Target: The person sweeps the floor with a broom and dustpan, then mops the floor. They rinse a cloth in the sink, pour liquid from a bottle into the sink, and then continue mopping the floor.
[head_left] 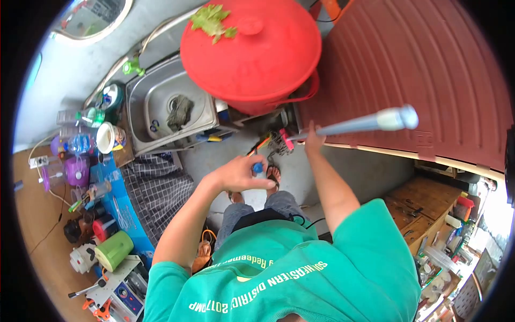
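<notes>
My right hand [315, 140] is closed around the pale blue handle of a mop [359, 124], whose upper end is blurred and points to the right. A pink clamp and grey strands show near the floor beyond this hand. My left hand [242, 174] is curled in front of my legs, around an object with a round blue end [257, 167]. Most of that object is hidden by the hand, so its kind does not show. Just beyond it, an orange and black stick-like thing [261, 145] lies near the mop strands.
A steel sink [140, 102] holding a dark cloth stands at left, beside a large red lidded bin [241, 59] with leaves on top. A ribbed maroon panel [407, 64] fills the upper right. Bottles and cups crowd the left side; a wooden cabinet [424, 201] stands lower right.
</notes>
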Motion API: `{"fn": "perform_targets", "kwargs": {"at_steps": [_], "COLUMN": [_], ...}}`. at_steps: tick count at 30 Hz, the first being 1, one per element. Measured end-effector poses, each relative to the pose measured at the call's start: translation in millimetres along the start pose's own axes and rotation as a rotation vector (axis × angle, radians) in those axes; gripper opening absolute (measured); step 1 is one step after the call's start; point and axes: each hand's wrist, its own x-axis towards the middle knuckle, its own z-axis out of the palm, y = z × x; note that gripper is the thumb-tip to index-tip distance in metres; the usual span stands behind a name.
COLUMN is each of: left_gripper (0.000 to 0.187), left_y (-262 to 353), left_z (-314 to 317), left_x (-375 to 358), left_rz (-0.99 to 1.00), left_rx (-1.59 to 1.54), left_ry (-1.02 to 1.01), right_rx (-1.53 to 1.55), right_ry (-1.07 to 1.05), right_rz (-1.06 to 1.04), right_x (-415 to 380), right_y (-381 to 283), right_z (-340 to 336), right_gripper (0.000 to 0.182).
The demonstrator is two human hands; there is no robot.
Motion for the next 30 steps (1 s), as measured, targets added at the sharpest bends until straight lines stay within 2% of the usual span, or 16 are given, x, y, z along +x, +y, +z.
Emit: {"fn": "perform_targets", "kwargs": {"at_steps": [1,2,4,6,9,12,13,14,17,18,21,23,24,27,28,30], "left_gripper": [0.03,0.028,0.027,0.025,0.029,0.035,0.035,0.035,0.032,0.032,0.04,0.059,0.059,0.081,0.081,0.087], "left_y": [4.7,12.8,57.1,88.3,126.0,155.1,163.0,168.1,184.3,185.8,164.9,145.5,143.2,127.0,111.7,94.7], "left_z": [3.1,5.7,-3.4,-9.8,-15.4,-19.8,-22.9,-25.5,-27.2,-27.3,-18.7,-10.0,-7.9,1.9,5.2,7.4], "left_x": [20.1,37.9,57.4,76.6,104.8,142.4,158.2,174.4,211.5,224.9,274.8,302.5,306.9,306.8,313.3,314.4], "left_rz": [0.09,0.179,0.15,0.12,0.169,0.163,0.072,0.085,-0.019,-0.014,-0.148,-0.07,-0.064,0.049,0.049,0.139], "left_rx": [0.113,0.221,0.218,0.223,0.242,0.29,0.242,0.248,0.149,0.145,-0.144,0.032,0.033,0.065,0.066,0.22], "left_ry": [0.115,0.229,0.257,0.283,0.288,0.383,0.364,0.365,0.505,0.504,0.647,0.842,0.85,0.709,0.719,0.931], "right_rx": [0.119,0.16,0.201,0.559,0.71,0.791,0.786,0.789,0.745,0.74,0.737,0.712,0.717,0.66,0.622,0.584], "right_ry": [-0.073,-0.094,-0.107,-0.117,-0.152,-0.199,-0.217,-0.211,-0.208,-0.207,-0.208,-0.255,-0.259,-0.311,-0.322,-0.35], "right_rz": [0.071,0.016,-0.048,0.023,-0.035,-0.044,-0.054,-0.067,-0.119,-0.125,-0.078,-0.067,-0.074,-0.035,-0.033,-0.039], "right_x": [-12.1,-14.4,-19.5,-30.6,-27.7,-23.4,-21.8,-19.8,-11.6,-8.5,-2.1,0.9,2.1,0.8,0.3,0.6], "right_y": [-16.8,-11.1,-16.7,-62.5,-101.5,-135.8,-148.8,-159.8,-180.8,-185.2,-191.3,-189.6,-187.2,-172.8,-168.1,-160.0], "right_z": [-23.7,-44.7,-81.8,-113.9,-158.5,-193.1,-202.6,-211.4,-237.2,-245.1,-264.2,-269.9,-271.0,-269.1,-266.8,-262.9], "right_gripper": [0.036,0.037,0.039,0.041,0.041,0.039,0.038,0.038,0.036,0.036,0.034,0.034,0.034,0.035,0.035,0.036]}}
